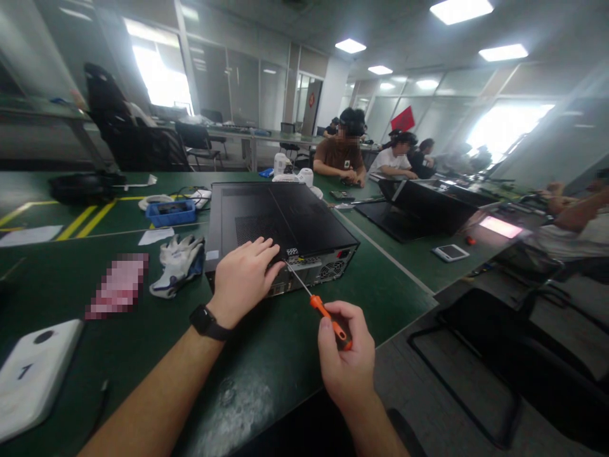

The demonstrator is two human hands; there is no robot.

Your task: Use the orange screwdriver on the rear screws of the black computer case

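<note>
A black desktop computer case (304,209) lies on its side on the green table, its rear panel facing me. My left hand (247,270) rests on the case's top near the rear edge, fingers stretched out, thumb beside the screwdriver's tip. In my right hand (349,349) is a screwdriver (318,303) with an orange and black handle, gripped between thumb and fingers. Its thin metal shaft points up and left to the upper edge of the rear panel. Whether the tip sits in a screw is too small to tell.
Left of the case are white-and-blue gloves (174,266), a blue bin (171,212) and a white numbered box (38,374). Another black case (428,206) stands to the right, near a white device (450,252). A black chair (514,343) is at right; co-workers (340,152) sit across.
</note>
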